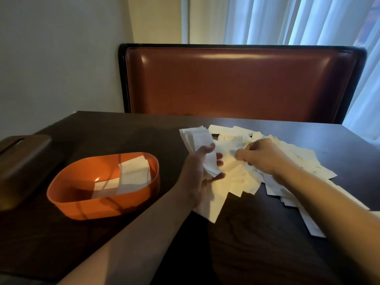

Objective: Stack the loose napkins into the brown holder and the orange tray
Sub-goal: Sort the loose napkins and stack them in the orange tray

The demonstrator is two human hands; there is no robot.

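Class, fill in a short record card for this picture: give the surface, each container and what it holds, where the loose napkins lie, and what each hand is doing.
Surface: dark wooden table
Orange tray: left of the hands, a few white napkins inside
Brown holder: far left edge of the table, contents not visible
Loose napkins: scattered pile on the right half of the table
Left hand: grips a bunch of napkins
Right hand: fingers curled, picking at the pile
Behind the table: brown padded seat back
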